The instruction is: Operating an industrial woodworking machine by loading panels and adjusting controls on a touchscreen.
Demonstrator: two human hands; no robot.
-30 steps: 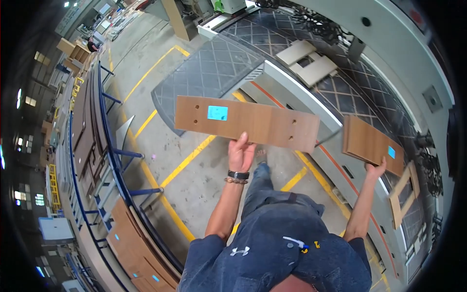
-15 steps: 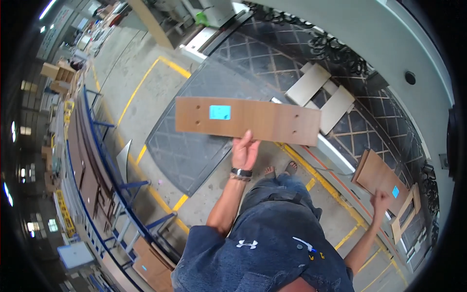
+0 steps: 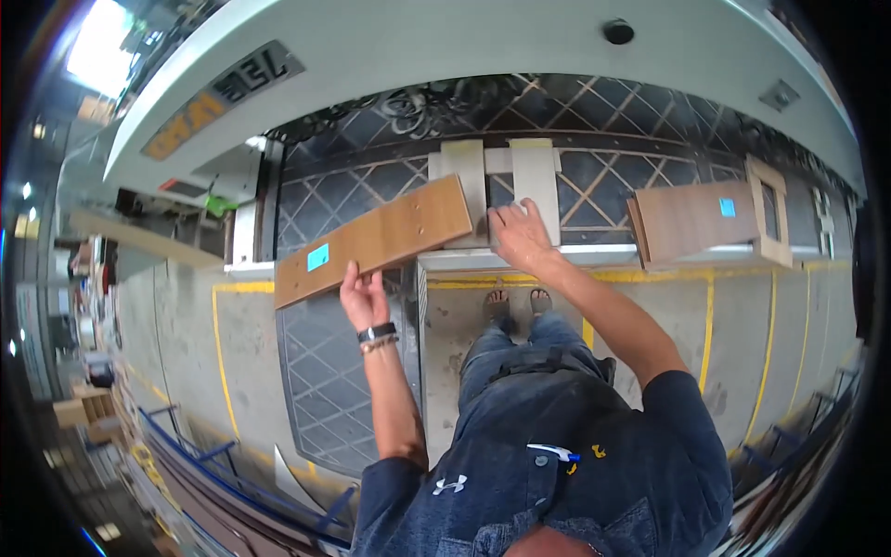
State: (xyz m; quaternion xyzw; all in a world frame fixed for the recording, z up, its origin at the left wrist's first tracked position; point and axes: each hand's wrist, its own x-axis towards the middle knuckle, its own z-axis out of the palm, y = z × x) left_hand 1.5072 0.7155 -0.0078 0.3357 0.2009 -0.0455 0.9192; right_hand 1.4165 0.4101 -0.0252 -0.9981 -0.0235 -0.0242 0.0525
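Brown board (image 3: 385,232) stretched slantwise left of the middle, its left end low and its right end higher, raised in front of the dark table (image 3: 320,204) of a big pale machine (image 3: 445,42). Near the left end it bore a blue label (image 3: 318,257), and small holes showed toward the right end. Below its left half spread a dark sheet (image 3: 339,399) marked with crossing lines. At the board's lower edge was the left hand (image 3: 365,297), grasping it with the thumb on the upper face and the other fingers tucked beneath. A dark band (image 3: 376,331) and a bracelet (image 3: 379,344) circled that wrist.

Farther right, two pale boards (image 3: 532,176) lay side by side across the table. The right hand (image 3: 522,237) was over the near part of the second one, its fingers half bent and loose, released rather than clenched; whether the fingertips touched the wood could not be told. Lower down, the person's feet (image 3: 498,311) stood on the grey floor (image 3: 445,325), and a pen (image 3: 554,453) was clipped to the dark shirt (image 3: 594,483).

Well to the right, more brown boards (image 3: 682,223) lay stacked on the table, with a blue sticker (image 3: 727,207) on the top one. Just beside their right end was a pale frame (image 3: 773,252).
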